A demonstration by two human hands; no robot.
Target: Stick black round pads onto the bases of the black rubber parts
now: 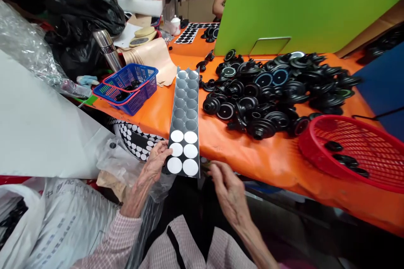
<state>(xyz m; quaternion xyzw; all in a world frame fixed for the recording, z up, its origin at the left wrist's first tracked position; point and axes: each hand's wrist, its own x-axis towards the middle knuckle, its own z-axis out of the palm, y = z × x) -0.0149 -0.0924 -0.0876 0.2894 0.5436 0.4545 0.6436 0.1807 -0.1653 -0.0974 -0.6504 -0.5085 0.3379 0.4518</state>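
A long dark sticker sheet [186, 92] lies across the orange table [252, 151], its near end hanging over the front edge. Several white round stickers [183, 152] remain at that near end; the rest of the circles are peeled off. My left hand [156, 164] grips the sheet's near left edge with curled fingers. My right hand [225, 187] is just right of the sheet's end, below the table edge, fingers pinched together; what they hold is hidden. A big pile of black round rubber parts [271, 92] lies to the right of the sheet.
A red basket [356, 153] with a few black parts sits at right, a blue basket [128, 88] at left. A green board [299, 4] stands behind the pile. A steel flask [107, 50], black bags, foam blocks and another person's arm [219, 4] are at the back.
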